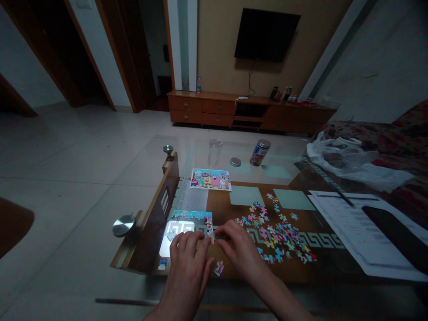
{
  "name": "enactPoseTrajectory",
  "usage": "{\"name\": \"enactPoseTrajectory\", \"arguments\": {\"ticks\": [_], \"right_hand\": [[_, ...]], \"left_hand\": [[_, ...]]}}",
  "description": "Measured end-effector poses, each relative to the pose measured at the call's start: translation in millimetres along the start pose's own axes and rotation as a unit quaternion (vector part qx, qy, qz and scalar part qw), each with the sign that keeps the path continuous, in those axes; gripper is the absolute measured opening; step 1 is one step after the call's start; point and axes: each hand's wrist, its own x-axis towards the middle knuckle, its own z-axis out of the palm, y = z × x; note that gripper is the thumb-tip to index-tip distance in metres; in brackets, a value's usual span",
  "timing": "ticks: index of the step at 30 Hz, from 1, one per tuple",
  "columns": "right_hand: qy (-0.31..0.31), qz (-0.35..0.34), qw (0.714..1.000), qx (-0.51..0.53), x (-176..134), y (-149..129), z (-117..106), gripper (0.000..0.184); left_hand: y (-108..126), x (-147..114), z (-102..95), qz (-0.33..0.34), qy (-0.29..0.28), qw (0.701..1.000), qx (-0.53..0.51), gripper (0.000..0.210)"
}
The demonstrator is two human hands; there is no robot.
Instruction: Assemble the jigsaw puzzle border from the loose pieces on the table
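A partly joined jigsaw puzzle border point(192, 214) lies on the glass table, with a blue top row and a colourful right-hand column point(209, 227). My left hand point(189, 254) rests palm down, fingers stretched out, its fingertips by the lower end of that column. Just right of the column, my right hand point(239, 245) has thumb and forefinger curled towards each other in a pinch. Anything between those fingertips is too small to make out. Below, between my hands, sits a small cluster of joined pieces point(219, 268). Another loose puzzle piece point(171, 235) lies left of my left fingers.
Many loose puzzle pieces point(281, 236) are spread to the right. Behind the border lies a cartoon reference picture point(210, 179). Further back stand a clear jar point(215, 153), a metal lid point(235, 162) and a printed can point(260, 153). Papers point(354, 232) and a dark phone-like slab point(397, 236) lie right.
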Motion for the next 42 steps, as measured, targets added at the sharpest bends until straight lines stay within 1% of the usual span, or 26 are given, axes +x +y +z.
{"name": "enactPoseTrajectory", "arguments": {"ticks": [2, 4, 9, 13, 21, 29, 34, 42], "right_hand": [[0.003, 0.004, 1.0, -0.004, -0.3, -1.9, -2.2, 0.02], [0.004, 0.008, 1.0, -0.011, -0.7, -3.5, -3.9, 0.02], [0.0, 0.005, 1.0, -0.023, -2.1, -3.7, -5.5, 0.019], [0.004, 0.0, 1.0, -0.024, -3.6, -2.3, -4.3, 0.02], [0.01, 0.006, 1.0, -0.02, -4.4, -2.0, -3.2, 0.022], [0.009, 0.0, 1.0, -0.017, -4.8, -2.9, -4.1, 0.021], [0.008, 0.004, 1.0, -0.021, -4.7, -2.7, -3.8, 0.023], [-0.011, 0.02, 0.999, -0.034, -4.2, -5.6, -5.8, 0.021]], "left_hand": [[-0.6, -0.2, -3.0, -0.008, 0.021, 1.0, -0.011, 0.025], [0.3, -0.6, -4.5, -0.016, 0.026, 0.999, -0.018, 0.025], [2.3, -4.4, -1.6, -0.005, -0.011, 1.0, 0.002, 0.026], [1.6, -6.6, 0.3, -0.005, -0.022, 1.0, 0.008, 0.024], [2.5, -5.9, -0.4, -0.005, -0.014, 1.0, 0.023, 0.027], [0.9, -6.5, -1.0, 0.005, -0.025, 0.999, 0.024, 0.028], [0.5, -6.8, -0.2, 0.002, -0.016, 1.0, 0.017, 0.023], [0.3, -7.9, 0.9, 0.006, -0.034, 0.999, 0.011, 0.017]]}}
